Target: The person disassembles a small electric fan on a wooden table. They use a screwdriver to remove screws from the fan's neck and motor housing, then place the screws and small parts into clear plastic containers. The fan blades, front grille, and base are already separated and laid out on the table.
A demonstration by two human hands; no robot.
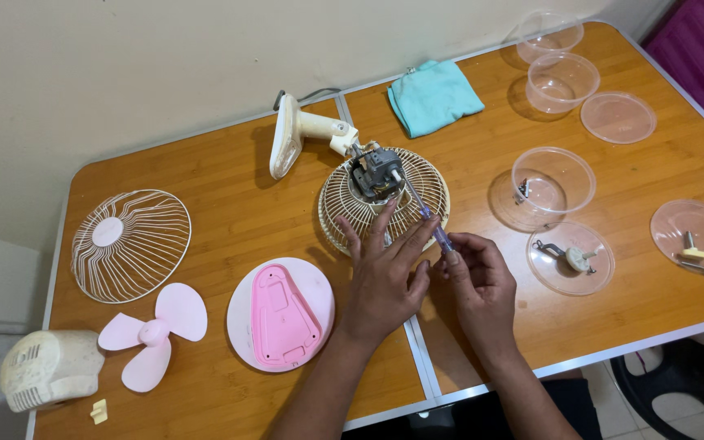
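A taken-apart small fan lies on the wooden table. Its cream rear grille [344, 204] lies flat with the grey motor [375, 173] on it, joined to a cream stand [297, 133]. My left hand [385, 273] rests on the grille's near rim, fingers spread. My right hand [474, 273] grips a screwdriver [429, 216] with a purple handle. The shaft slants up to the motor.
A white front grille [129, 244], pink blade [152, 334], pink base plate [281, 314] and cream housing [46, 368] lie at the left. Clear plastic bowls [553, 178] and lids [697, 236] with screws and small parts sit at the right. A teal cloth [433, 96] lies at the back.
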